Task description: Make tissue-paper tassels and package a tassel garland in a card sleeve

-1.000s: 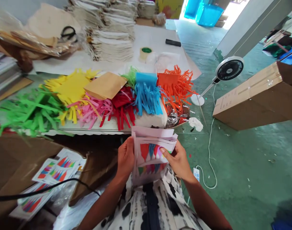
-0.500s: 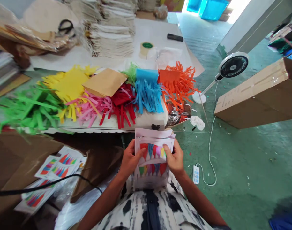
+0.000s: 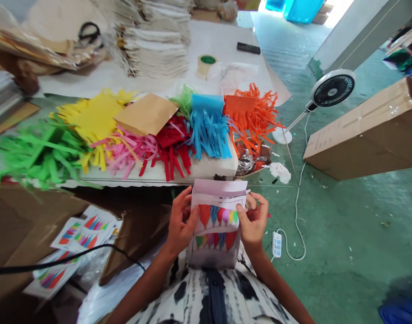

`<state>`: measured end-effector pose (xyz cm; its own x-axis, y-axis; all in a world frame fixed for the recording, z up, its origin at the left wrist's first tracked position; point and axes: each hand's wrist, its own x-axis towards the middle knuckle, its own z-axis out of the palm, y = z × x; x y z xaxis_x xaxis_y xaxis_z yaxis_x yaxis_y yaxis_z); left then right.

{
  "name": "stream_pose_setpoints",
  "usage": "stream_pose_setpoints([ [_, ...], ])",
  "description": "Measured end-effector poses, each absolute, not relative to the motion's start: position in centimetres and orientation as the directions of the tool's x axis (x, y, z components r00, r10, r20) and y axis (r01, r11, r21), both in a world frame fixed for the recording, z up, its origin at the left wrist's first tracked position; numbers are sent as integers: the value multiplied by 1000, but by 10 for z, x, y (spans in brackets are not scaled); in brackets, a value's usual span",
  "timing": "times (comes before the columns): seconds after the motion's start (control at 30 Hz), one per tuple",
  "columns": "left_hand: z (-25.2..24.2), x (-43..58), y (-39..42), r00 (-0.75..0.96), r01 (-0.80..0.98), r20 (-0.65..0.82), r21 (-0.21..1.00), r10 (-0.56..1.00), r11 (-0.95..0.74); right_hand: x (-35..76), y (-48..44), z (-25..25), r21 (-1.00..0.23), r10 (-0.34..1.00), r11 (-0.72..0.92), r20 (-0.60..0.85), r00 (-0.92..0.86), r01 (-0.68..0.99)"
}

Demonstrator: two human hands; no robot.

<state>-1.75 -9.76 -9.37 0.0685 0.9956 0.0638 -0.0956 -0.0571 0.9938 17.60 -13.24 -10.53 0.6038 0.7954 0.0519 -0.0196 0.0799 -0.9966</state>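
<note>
Over my lap I hold a small stack of white printed cards (image 3: 216, 225) that show rows of coloured triangles. My left hand (image 3: 180, 220) grips the stack's left edge, thumb on the top card. My right hand (image 3: 255, 220) pinches the right edge, thumb on the front. Just beyond the stack, on the table, lie bundles of fringed paper: blue (image 3: 208, 126), orange (image 3: 251, 117), red (image 3: 172, 148), pink (image 3: 131, 150), yellow (image 3: 91, 121) and green (image 3: 40, 153). A brown paper envelope (image 3: 145, 114) rests on top of them.
More printed cards (image 3: 80, 234) lie in a cardboard box at lower left, with a black cable (image 3: 57, 263) across it. Stacked cloth bags (image 3: 158, 49), a tape roll (image 3: 206, 67) and scissors (image 3: 89, 33) are farther back. A small fan (image 3: 330, 92), a long carton (image 3: 364, 135) and a power strip (image 3: 277, 244) are on the green floor.
The fanned stack has been squared up and held upright. My right thumb moved from the middle of the top card to its right edge; my left fingers opened along the left edge.
</note>
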Motion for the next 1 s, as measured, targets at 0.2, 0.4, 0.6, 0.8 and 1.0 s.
stream_pose_setpoints([
  [0.2, -90, -25, -91, 126, -107, 103, 990, 987, -90, 181, -135, -99, -991, 863, 130, 122, 491, 17],
  [0.4, -83, -31, -83, 175, -156, 57, 987, 983, -29, 193, -140, -97, -989, 902, 141, 145, 406, 41],
  [0.6, -70, -30, -75, 128, -150, 8, 989, 992, 11, 217, -140, -88, -978, 955, 128, 166, 246, 163],
  [0.8, -66, -29, -65, 6, -78, 37, 996, 999, -36, 237, -133, -72, -940, 963, 195, 237, 125, 278],
  [1.0, -75, -23, -56, 0, -162, 103, 981, 995, -102, 242, -125, -69, -908, 922, 295, 352, 161, 297],
])
